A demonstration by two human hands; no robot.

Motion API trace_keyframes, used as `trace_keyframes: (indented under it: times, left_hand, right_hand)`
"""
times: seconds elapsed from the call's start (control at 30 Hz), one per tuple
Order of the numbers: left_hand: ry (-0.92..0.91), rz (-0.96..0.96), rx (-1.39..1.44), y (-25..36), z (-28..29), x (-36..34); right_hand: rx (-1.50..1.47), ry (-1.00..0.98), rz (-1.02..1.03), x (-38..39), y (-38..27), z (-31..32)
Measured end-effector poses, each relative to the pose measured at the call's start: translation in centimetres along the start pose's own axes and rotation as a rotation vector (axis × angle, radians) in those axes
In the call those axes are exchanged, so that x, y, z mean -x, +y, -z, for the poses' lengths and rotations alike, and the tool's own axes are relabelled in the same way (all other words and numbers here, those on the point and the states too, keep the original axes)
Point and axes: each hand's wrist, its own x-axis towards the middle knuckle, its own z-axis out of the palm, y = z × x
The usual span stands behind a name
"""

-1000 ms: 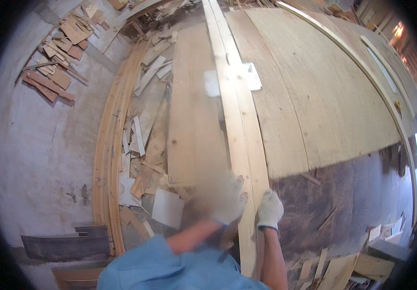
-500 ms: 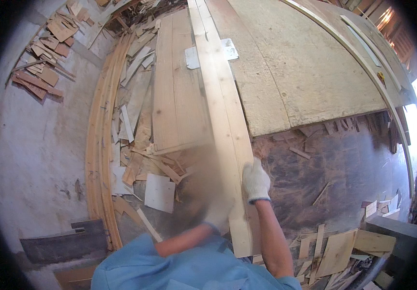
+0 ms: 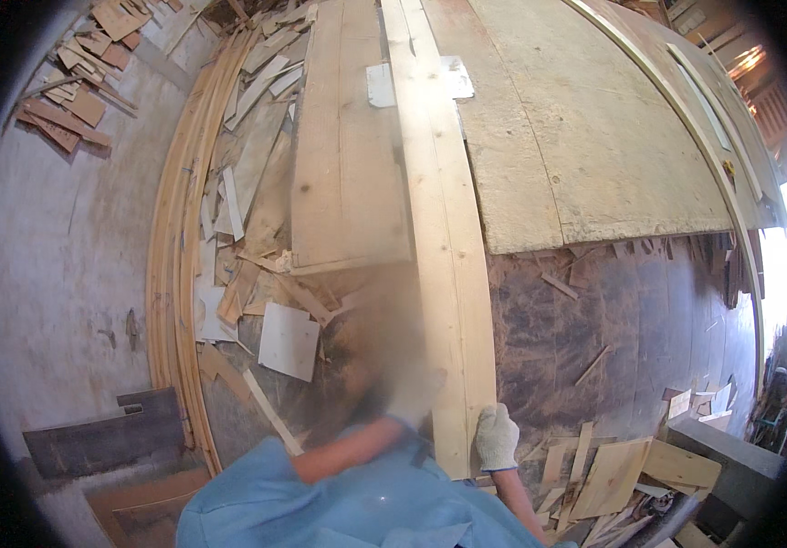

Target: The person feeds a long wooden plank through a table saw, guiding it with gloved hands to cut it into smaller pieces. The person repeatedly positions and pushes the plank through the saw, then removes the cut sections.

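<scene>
A long pale wooden plank (image 3: 462,320) with a lengthwise line along it runs away from my body across the middle. My right hand (image 3: 498,438), in a white knit glove, is closed at the plank's right edge near its near end. My left hand (image 3: 414,400), also gloved, is at the left edge of the plank, and its fingers are lost in a brownish blur. Whether it holds anything there is hidden. Farther off, the plank passes over a white plate (image 3: 381,85) lying between wide boards.
A wide wooden panel (image 3: 603,137) lies far right, and a brown board (image 3: 348,192) lies left of the plank. Long thin strips (image 3: 174,228) run along the left wall. Offcuts and a white square piece (image 3: 289,341) litter the floor. More scraps (image 3: 608,475) lie near right.
My right hand has slid toward me along the plank's right edge to near its near end. My left hand stays about where it was, still blurred. The view has shifted slightly.
</scene>
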Motion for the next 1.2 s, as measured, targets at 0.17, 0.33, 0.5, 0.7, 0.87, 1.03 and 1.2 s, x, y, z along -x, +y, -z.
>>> trace_keyframes:
  times: [0.17,0.33,0.5,0.7,0.87,1.03,1.2]
  left_hand:
    - [0.046,-0.039,-0.002,0.6,0.3,-0.7]
    - [-0.018,0.113,0.015,3.4,1.5,-1.4]
    - [0.062,-0.233,-0.087,0.1,0.6,-2.0]
    - [0.006,0.138,0.106,2.7,0.7,-1.9]
    - [-0.031,0.376,0.268,5.6,1.5,-2.2]
    - [-0.020,0.321,0.213,6.1,1.6,-2.6]
    - [0.028,0.245,0.114,6.2,1.6,-3.1]
  right_hand:
    - [0.015,0.052,0.092,-0.3,-1.7,1.0]
    - [-0.025,0.064,0.095,-1.4,-2.5,1.4]
    - [-0.054,0.064,0.004,-1.8,-2.3,0.8]
    - [-0.047,0.081,0.060,-2.0,-2.0,1.2]
    - [-0.089,0.079,-0.016,-2.2,-1.5,0.9]
    - [-0.086,0.083,-0.003,-2.7,-1.3,0.9]
    - [-0.072,0.070,0.001,-3.6,-1.8,1.6]
